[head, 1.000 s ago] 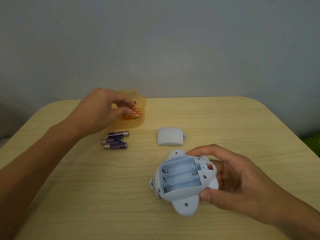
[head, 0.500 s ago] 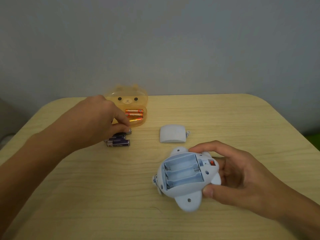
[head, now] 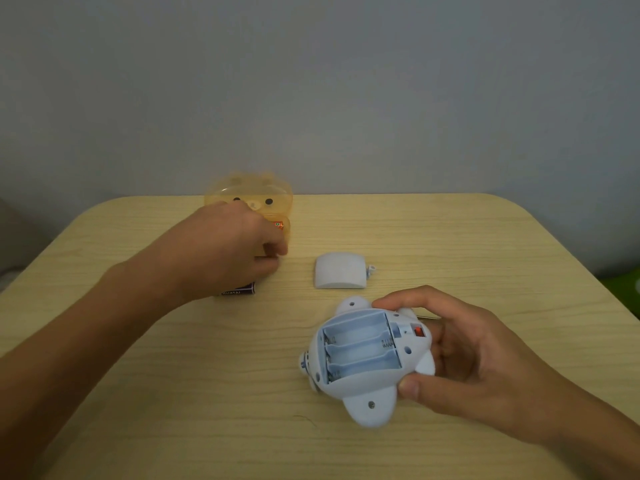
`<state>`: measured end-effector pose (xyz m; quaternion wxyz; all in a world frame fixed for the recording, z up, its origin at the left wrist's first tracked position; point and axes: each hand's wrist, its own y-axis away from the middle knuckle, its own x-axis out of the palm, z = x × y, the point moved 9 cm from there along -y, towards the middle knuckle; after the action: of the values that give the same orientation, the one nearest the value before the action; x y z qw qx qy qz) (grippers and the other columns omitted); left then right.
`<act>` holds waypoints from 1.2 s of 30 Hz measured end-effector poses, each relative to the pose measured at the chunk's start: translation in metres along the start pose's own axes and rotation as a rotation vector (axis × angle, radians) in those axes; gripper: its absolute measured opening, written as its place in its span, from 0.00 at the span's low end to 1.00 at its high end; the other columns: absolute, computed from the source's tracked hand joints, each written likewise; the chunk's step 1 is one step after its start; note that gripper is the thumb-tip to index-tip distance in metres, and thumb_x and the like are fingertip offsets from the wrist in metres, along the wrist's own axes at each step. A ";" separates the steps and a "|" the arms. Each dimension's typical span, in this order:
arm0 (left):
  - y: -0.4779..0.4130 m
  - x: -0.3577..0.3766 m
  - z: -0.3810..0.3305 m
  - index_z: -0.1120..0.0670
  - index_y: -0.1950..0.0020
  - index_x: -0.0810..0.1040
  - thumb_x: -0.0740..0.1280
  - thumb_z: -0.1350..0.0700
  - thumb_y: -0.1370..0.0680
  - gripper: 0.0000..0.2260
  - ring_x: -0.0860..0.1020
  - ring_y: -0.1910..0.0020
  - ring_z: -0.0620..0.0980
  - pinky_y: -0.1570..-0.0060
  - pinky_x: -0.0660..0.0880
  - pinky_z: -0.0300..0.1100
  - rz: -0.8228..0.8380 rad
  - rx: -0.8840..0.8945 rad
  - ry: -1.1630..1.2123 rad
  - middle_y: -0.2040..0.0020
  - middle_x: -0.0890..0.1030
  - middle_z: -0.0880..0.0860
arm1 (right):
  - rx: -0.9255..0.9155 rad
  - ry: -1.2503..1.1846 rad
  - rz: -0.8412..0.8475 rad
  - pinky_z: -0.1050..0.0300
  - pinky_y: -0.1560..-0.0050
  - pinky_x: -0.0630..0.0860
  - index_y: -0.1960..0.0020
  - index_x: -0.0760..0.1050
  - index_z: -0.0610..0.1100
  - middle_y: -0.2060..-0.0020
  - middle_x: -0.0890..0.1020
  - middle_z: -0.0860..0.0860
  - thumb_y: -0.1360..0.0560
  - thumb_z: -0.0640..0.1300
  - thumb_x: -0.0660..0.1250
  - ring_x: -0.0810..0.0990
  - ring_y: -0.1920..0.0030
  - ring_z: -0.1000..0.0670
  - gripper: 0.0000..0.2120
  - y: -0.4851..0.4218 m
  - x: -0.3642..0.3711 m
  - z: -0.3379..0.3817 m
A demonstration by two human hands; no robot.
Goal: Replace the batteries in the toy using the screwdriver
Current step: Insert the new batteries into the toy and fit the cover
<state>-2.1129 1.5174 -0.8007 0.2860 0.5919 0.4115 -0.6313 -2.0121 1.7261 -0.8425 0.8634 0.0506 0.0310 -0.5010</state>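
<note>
Three empty slots are shown in the toy, which is gripped belly-up by the right hand at the near right of the table. Its cover lies just beyond. The left hand is curled over the dark batteries beside the orange case; whether anything is pinched cannot be told. Spent and fresh cells could be mixed up, since both lie close together. No screwdriver can be clearly made out.
</note>
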 end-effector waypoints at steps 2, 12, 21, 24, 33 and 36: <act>0.005 -0.019 -0.018 0.49 0.51 0.89 0.76 0.54 0.23 0.03 0.80 0.63 0.43 0.62 0.74 0.40 -0.185 0.137 0.111 0.61 0.84 0.41 | -0.003 0.006 0.004 0.58 0.61 0.81 0.36 0.79 0.53 0.56 0.88 0.43 0.27 0.26 0.76 0.85 0.62 0.52 0.28 0.000 0.000 0.000; 0.038 -0.032 -0.088 0.52 0.49 0.88 0.78 0.60 0.27 0.08 0.84 0.57 0.39 0.62 0.78 0.37 -0.281 0.304 0.786 0.54 0.89 0.46 | -0.022 0.027 0.005 0.45 0.53 0.83 0.33 0.77 0.52 0.50 0.88 0.39 0.27 0.32 0.78 0.87 0.54 0.43 0.27 -0.001 -0.002 -0.005; 0.035 -0.013 -0.103 0.52 0.49 0.90 0.79 0.57 0.25 0.06 0.82 0.54 0.45 0.53 0.78 0.36 -0.258 0.420 0.500 0.51 0.87 0.48 | -0.021 0.022 0.007 0.44 0.53 0.84 0.32 0.76 0.49 0.49 0.88 0.37 0.26 0.33 0.77 0.87 0.53 0.37 0.26 -0.002 -0.004 -0.008; 0.035 -0.011 -0.103 0.50 0.48 0.90 0.78 0.53 0.24 0.05 0.78 0.53 0.41 0.55 0.78 0.39 -0.211 0.436 0.478 0.47 0.86 0.47 | -0.005 0.010 0.004 0.53 0.56 0.82 0.32 0.77 0.48 0.50 0.88 0.38 0.25 0.29 0.76 0.87 0.56 0.45 0.26 -0.002 -0.005 -0.011; 0.043 -0.012 -0.056 0.49 0.48 0.91 0.75 0.51 0.23 0.07 0.83 0.51 0.44 0.55 0.79 0.40 -0.125 0.248 0.664 0.46 0.87 0.43 | -0.021 -0.037 0.020 0.21 0.53 0.78 0.32 0.77 0.49 0.50 0.87 0.33 0.29 0.38 0.79 0.80 0.51 0.20 0.27 -0.001 -0.007 -0.013; 0.044 -0.025 -0.005 0.47 0.50 0.90 0.77 0.48 0.23 0.05 0.83 0.55 0.43 0.62 0.74 0.34 -0.190 0.106 0.539 0.53 0.88 0.41 | -0.027 -0.007 0.017 0.33 0.53 0.83 0.34 0.78 0.51 0.50 0.88 0.35 0.30 0.37 0.79 0.82 0.51 0.23 0.26 -0.002 -0.007 -0.012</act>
<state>-2.0696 1.4970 -0.7834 0.0747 0.7114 0.4927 -0.4956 -2.0172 1.7332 -0.8539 0.8683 0.0375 0.0342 -0.4935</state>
